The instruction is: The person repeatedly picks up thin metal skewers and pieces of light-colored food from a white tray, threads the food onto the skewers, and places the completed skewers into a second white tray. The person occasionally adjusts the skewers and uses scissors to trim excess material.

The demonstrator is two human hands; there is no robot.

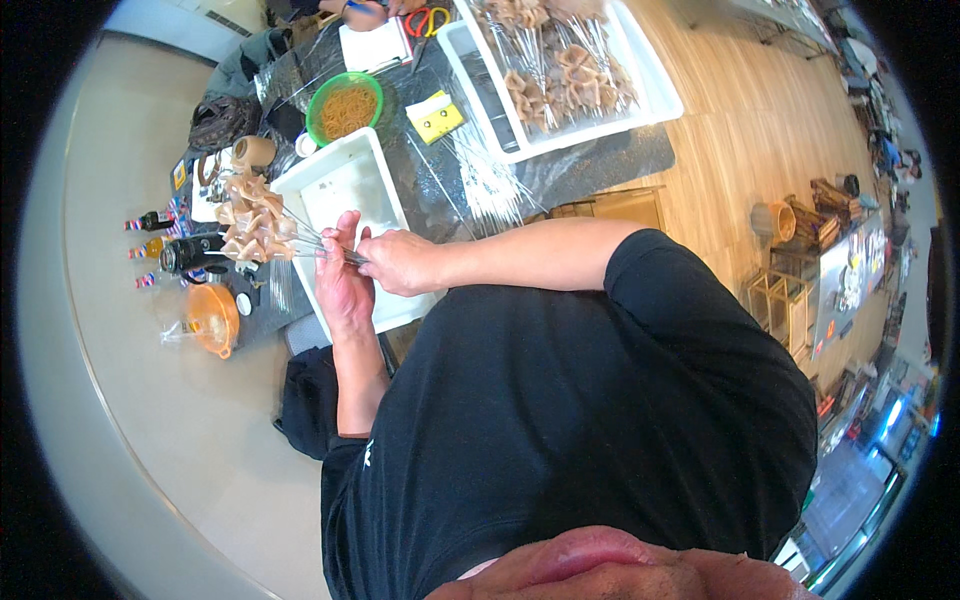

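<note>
A bundle of thin metal skewers (302, 234) slants across in front of me. Pale brown, folded, ruffled food pieces (255, 217) are threaded on its far left end. My left hand (346, 292) is around the bare skewers, palm up, with its fingers raised. Just right of it, my right hand (405, 262) grips the skewers near their bare ends; its fingertips are partly hidden. Beneath both hands lies a white rectangular plastic tray (386, 161), whose visible floor bears a few small specks.
Another white tray (664, 112) at upper right holds several loaded skewers (577, 75). Loose bare skewers (487, 184) lie beside a yellow packet (436, 118). A green basket (346, 109) holds rubber bands. Scissors (427, 24), bottles (150, 221) and an orange basket (214, 319) stand around. Another person's hand (365, 15) shows at the top.
</note>
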